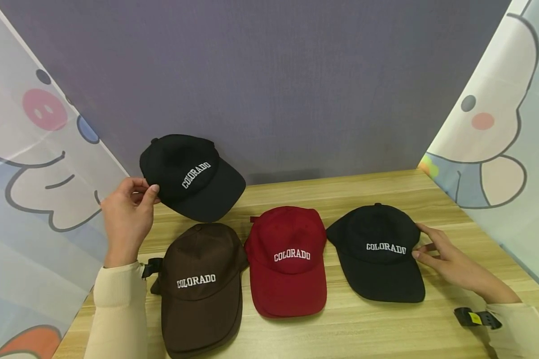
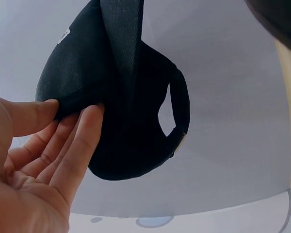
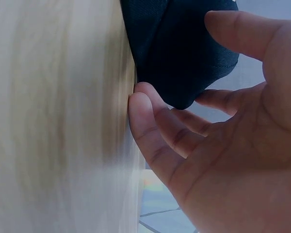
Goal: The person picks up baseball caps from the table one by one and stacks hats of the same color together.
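My left hand [image 1: 129, 217] pinches the side edge of a black baseball cap [image 1: 179, 172] between thumb and fingers, holding it tilted up at the back left. In the left wrist view, this cap [image 2: 82, 63] shows its hollow underside and the gap above its back strap. On the right, a second black cap [image 1: 374, 239] lies on the table with its brim toward me. My right hand [image 1: 453, 262] grips that cap's right side, thumb in front and fingers behind. In the right wrist view, the fingertips [image 3: 141, 109] are right at the table surface. Both caps read COLORADO in white.
A brown cap [image 1: 202, 259] lies at the front left and a red cap [image 1: 289, 259] in the middle, brims toward me. The wooden table [image 1: 363, 336] ends at a grey back panel [image 1: 273, 89]. Cartoon-printed side panels [image 1: 489, 119] flank it.
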The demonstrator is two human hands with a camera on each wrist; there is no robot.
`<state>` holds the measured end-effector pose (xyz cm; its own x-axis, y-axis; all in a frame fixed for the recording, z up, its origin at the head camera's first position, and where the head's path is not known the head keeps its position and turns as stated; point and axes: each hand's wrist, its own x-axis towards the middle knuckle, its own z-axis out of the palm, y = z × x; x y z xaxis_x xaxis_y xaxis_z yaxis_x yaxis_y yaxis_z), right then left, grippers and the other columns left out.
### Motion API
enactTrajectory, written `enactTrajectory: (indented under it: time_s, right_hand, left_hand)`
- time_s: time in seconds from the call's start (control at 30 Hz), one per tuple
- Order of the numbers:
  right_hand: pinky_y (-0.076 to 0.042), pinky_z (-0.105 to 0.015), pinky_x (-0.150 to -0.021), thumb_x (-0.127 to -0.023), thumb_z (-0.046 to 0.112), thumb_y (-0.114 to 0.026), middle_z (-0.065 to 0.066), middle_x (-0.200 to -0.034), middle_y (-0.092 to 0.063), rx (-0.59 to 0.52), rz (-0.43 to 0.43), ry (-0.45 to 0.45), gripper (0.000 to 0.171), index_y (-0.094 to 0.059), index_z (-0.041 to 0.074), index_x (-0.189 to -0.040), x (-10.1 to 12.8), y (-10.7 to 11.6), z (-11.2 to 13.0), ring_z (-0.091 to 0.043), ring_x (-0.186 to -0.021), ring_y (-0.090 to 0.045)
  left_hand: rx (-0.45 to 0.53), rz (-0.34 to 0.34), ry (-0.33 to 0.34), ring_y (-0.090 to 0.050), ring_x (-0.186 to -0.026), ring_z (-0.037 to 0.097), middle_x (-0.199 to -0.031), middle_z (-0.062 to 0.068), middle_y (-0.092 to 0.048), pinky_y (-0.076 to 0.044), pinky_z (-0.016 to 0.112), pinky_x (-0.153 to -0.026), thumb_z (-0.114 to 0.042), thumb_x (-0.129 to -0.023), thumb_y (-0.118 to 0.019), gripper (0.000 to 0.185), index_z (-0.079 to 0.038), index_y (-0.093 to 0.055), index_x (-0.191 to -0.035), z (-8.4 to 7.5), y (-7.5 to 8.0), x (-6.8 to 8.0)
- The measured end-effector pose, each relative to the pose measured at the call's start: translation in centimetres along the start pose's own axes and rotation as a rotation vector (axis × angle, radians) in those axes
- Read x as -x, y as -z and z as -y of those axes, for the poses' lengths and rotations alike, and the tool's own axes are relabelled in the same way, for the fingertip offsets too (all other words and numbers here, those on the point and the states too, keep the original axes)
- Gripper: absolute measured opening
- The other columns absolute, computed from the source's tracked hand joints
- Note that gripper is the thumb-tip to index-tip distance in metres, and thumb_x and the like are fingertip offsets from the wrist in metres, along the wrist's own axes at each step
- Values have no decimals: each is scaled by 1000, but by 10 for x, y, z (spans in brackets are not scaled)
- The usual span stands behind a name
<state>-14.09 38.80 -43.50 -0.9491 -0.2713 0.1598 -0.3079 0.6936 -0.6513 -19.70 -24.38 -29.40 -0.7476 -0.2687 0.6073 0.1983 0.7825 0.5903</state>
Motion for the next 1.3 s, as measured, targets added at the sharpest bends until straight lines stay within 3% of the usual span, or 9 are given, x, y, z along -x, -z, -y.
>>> enactTrajectory:
  time_s: [0.33, 0.6, 0.77, 1.03, 1.13, 1.3]
  right_hand:
    - [-49, -13, -72, -101, 4, -61, -39, -146, -24, -9, 10, -10, 73, -15, -12, -156, 1, 1, -1, 23, -102, -43]
    - [-49, -13, -72, -102, 6, -60, -37, -145, -26, -2, 12, -7, 72, -16, -10, -156, 0, 2, -1, 24, -103, -42]
    - [-49, -13, -72, -102, 7, -60, -37, -145, -26, 3, 17, -14, 72, -16, -10, -157, 0, 3, -1, 24, -103, -41]
    - [-48, -13, -73, -102, 7, -60, -37, -145, -27, 5, 17, -11, 73, -16, -9, -157, 0, 3, -1, 24, -103, -41]
    - [-49, -13, -73, -102, 7, -60, -37, -145, -27, 7, 17, -8, 73, -16, -9, -157, 1, 3, -1, 24, -104, -41]
    - [-49, -12, -73, -101, 6, -61, -37, -144, -28, 8, 14, -3, 73, -16, -10, -157, 1, 3, -1, 24, -104, -41]
  left_hand:
    - [113, 20, -65, -56, -67, -24, -95, 23, -75, -42, 1, -66, -16, -96, -72, 23, 4, -67, -104, -10, -6, 3]
    - [147, 48, -69, -64, -67, -17, -93, 21, -77, -46, 7, -63, -16, -97, -71, 18, 1, -66, -103, -21, -7, 8]
    - [202, 67, -90, -66, -69, -14, -93, 20, -76, -47, 9, -60, -14, -96, -72, 17, 1, -66, -103, -26, -9, 10]
    - [302, 105, -64, -70, -69, -7, -93, 20, -76, -50, 11, -63, -13, -95, -73, 18, 2, -67, -102, -32, -13, 12]
    - [332, 110, -68, -71, -69, -5, -89, 12, -76, -52, 11, -65, -13, -94, -74, 18, 3, -67, -100, -35, -15, 14]
    - [395, 125, -70, -71, -69, -3, -80, -13, -71, -55, 13, -68, -9, -94, -74, 16, 4, -66, -99, -39, -17, 15]
